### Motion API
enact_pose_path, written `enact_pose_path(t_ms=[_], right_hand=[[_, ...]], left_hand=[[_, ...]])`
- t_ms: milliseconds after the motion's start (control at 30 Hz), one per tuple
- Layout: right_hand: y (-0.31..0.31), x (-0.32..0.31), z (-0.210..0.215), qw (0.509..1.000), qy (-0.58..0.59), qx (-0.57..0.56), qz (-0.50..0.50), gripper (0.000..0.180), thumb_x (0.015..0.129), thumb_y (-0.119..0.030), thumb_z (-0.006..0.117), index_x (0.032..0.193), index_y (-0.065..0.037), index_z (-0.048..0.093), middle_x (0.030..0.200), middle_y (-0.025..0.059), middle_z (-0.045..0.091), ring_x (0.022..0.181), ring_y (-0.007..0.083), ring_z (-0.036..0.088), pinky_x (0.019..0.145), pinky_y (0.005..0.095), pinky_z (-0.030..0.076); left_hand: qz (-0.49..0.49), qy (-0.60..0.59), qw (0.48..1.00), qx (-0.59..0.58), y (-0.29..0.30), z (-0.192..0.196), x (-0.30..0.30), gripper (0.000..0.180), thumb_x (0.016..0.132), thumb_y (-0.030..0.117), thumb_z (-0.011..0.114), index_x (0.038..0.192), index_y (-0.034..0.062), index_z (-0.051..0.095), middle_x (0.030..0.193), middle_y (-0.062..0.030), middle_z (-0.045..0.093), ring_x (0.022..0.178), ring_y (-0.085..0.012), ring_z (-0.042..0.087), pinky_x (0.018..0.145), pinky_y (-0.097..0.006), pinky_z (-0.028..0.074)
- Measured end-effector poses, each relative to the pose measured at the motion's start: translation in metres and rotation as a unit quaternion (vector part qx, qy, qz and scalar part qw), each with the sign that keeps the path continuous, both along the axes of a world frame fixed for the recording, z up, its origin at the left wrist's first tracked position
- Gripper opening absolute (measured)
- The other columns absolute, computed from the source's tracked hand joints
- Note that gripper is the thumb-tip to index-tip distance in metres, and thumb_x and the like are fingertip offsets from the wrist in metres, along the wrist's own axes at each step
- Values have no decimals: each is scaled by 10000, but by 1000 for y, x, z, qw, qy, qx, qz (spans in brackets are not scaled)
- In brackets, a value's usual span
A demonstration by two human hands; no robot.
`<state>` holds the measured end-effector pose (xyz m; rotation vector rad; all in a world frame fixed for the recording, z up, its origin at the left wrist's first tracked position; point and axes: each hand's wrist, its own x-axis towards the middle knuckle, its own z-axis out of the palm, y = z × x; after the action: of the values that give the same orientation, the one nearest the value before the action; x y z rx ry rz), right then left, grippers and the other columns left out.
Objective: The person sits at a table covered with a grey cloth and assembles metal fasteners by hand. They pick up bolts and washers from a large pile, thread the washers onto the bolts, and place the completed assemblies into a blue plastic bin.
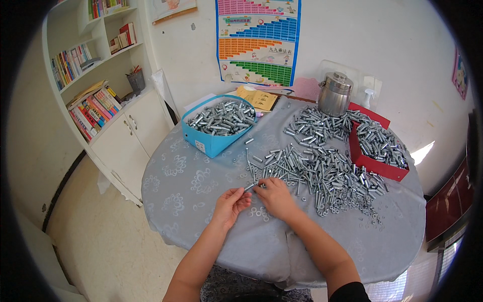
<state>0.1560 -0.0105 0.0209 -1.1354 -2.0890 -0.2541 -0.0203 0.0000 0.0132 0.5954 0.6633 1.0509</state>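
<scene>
Over the front middle of the table, my left hand point(231, 206) pinches a silver metal bolt point(249, 187) between thumb and fingers. The bolt points up and to the right. My right hand point(275, 199) is closed at its far end, where a small shiny piece shows at the fingertips, too small to name. Just beyond and right of my hands spreads a large heap of loose bolts point(327, 171). Flat washers point(259, 214) lie on the cloth beneath my hands, and nuts and washers point(347, 202) lie along the heap's near edge.
A blue bin point(211, 144) full of bolts stands at the back left. To the right sits a red box point(377, 169), also filled with bolts. A steel canister point(334, 95) and a yellow booklet point(259, 99) are at the back. Grey cloth point(196, 201) covers the round table.
</scene>
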Motion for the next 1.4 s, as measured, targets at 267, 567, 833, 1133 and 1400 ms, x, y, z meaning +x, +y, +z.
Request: enact_pose_path(t_ms=[267, 567, 833, 1133, 1400], right_hand=[[-6, 10, -1, 990, 20, -138, -25, 141, 703, -177, 640, 815, -92, 631, 823, 54, 584, 815, 233, 532, 747, 348, 389], [0, 10, 3, 930, 290, -221, 37, 172, 723, -83, 650, 890, -50, 627, 851, 54, 587, 764, 173, 571, 694, 282, 439], [-2, 6, 12, 830, 459, -278, 152, 172, 754, -28, 636, 925, -39, 625, 928, 31, 562, 824, 108, 542, 748, 240, 436], [-6, 10, 17, 825, 428, -360, 77, 147, 800, -130, 620, 837, 11, 614, 788, 44, 587, 724, 95, 541, 651, 222, 443], [-5, -1, 19, 806, 512, -286, 75, 396, 890, -313, 478, 715, 14, 615, 613, 35, 561, 590, 95, 505, 571, 219, 408]], left_hand=[[2, -18, 1000, 0, 0, -1, -1, 108, 846, 126, 558, 889, 29, 539, 813, -111, 616, 654, -142, 607, 594, -222, 528], [-14, -55, 998, -11, 2, -6, -1, 107, 847, 110, 552, 895, 15, 539, 836, -131, 619, 669, -155, 614, 601, -236, 531], [-32, -9, 999, -20, 2, -8, -1, 138, 832, 131, 581, 882, 11, 537, 823, -137, 620, 658, -155, 616, 594, -241, 535], [-69, 12, 997, 16, 2, -8, -1, 138, 833, 126, 578, 883, 9, 527, 805, -144, 623, 648, -167, 620, 580, -254, 540], [-30, 26, 999, 36, 0, -7, 1, 134, 836, 126, 574, 882, 10, 525, 804, -140, 620, 648, -174, 617, 583, -268, 537]])
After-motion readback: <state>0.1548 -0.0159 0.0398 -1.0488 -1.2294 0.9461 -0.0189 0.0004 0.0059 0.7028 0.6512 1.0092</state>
